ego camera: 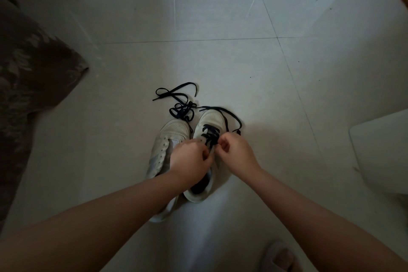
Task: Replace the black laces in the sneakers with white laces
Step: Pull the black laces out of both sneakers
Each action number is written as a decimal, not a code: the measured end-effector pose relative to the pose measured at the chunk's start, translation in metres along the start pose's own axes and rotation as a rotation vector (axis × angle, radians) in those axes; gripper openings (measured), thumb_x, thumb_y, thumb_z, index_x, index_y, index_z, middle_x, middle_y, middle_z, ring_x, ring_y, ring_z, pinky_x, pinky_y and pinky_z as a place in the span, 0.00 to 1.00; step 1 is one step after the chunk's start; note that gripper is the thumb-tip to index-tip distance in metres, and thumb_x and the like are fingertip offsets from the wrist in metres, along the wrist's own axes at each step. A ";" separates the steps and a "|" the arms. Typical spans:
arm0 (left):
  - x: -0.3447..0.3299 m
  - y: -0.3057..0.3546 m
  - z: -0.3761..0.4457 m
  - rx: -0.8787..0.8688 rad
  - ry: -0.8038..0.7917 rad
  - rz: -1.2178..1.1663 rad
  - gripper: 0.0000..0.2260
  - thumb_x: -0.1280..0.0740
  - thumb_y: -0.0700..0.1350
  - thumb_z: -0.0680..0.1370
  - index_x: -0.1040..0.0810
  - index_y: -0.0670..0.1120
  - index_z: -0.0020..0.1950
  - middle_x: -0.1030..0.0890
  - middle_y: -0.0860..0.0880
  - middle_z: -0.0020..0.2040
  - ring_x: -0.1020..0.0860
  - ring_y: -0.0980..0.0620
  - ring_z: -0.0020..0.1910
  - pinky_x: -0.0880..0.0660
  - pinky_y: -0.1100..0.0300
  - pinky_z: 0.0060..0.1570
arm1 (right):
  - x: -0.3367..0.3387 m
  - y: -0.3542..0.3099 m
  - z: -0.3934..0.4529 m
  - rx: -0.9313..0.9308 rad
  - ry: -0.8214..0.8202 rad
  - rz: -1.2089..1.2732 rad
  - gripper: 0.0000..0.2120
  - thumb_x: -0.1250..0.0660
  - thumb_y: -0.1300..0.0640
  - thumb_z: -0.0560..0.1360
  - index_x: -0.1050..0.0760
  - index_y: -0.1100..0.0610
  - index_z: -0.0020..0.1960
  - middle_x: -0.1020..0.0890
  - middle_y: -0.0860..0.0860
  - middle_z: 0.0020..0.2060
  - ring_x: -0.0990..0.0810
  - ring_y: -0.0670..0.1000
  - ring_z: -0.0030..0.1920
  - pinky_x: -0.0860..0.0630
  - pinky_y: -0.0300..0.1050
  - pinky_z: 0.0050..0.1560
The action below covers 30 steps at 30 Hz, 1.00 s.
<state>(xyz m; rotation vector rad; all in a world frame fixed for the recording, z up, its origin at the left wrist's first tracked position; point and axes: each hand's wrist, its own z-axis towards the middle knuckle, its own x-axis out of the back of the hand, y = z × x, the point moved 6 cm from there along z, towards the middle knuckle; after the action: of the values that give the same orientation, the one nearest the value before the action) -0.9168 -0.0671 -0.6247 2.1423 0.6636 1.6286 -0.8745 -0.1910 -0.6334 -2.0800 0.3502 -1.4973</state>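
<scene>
Both sneakers stood side by side on the tiled floor, toes pointing away from me, near the middle of the floor and well apart from the brown patterned cloth at its left edge. The left sneaker had bare eyelets; its black lace lay loose in a tangle on the floor just beyond the toes. The right sneaker was partly unlaced: the black lace crossed only the lower eyelets, and one free end trailed round the toe to the right. My left hand was curled over the upper eyelets, and my right hand pinched the lace at the crossing nearest me; whether the left fingers held the lace or the sneaker's edge, I could not tell. No white laces were visible. Risk, in my judgement: a pull on the wrong strand would tighten the remaining crossings instead of freeing them. A hard upward pull could also drag the unsteadied sneaker toward me, and the trailing end could snag in the loose tangle.
</scene>
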 end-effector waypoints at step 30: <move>0.001 0.002 0.004 0.058 -0.002 -0.027 0.12 0.37 0.50 0.77 0.20 0.46 0.39 0.20 0.49 0.39 0.23 0.52 0.40 0.25 0.56 0.45 | -0.006 0.019 0.002 -0.245 -0.046 0.242 0.06 0.33 0.56 0.75 0.24 0.58 0.42 0.24 0.47 0.32 0.27 0.46 0.34 0.35 0.40 0.36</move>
<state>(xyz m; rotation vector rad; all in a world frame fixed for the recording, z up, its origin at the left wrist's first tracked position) -0.9128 -0.0680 -0.6237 2.1661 0.7448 1.6112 -0.8726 -0.2027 -0.6492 -2.1617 0.7723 -1.3148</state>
